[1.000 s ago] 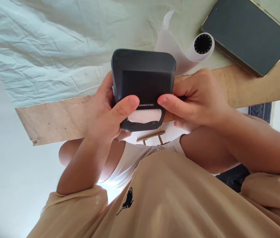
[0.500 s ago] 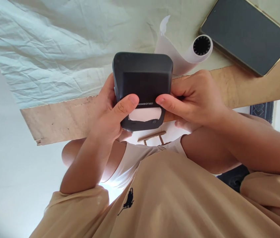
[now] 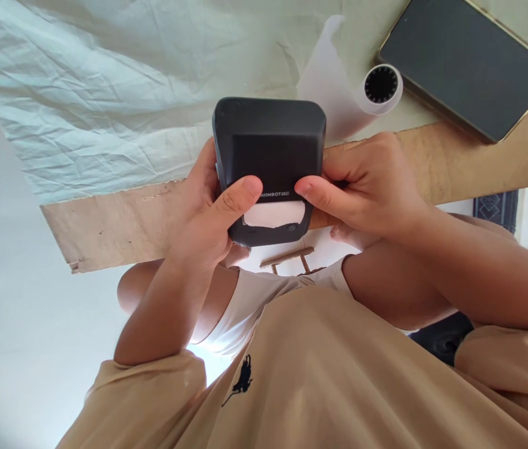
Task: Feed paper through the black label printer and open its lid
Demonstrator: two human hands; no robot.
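A black label printer (image 3: pixel 271 162) marked NIIMBOT is held over the table's near edge. My left hand (image 3: pixel 208 206) is closed around its left side, thumb lying on the front face. On the opposite side my right hand (image 3: pixel 367 184) grips it, with the thumb near the lettering and the other fingers curled. White paper (image 3: pixel 273 214) shows in the opening below the lettering, its lower edge uneven. Beyond my right hand, a roll of white label paper (image 3: pixel 382 84) on a dark-centred core lies with a loose strip curling up to the left.
A dark-screened phone or tablet (image 3: pixel 470 65) lies at the upper right. Pale creased cloth (image 3: pixel 118 93) covers the table, leaving a bare wooden edge (image 3: pixel 109 231) in front. My legs are under the edge, and a small wooden stool (image 3: pixel 287 257) stands on the floor.
The roll's loose strip has unfurled, its end now higher and more to the right. Both hands and the label printer have stayed almost still.
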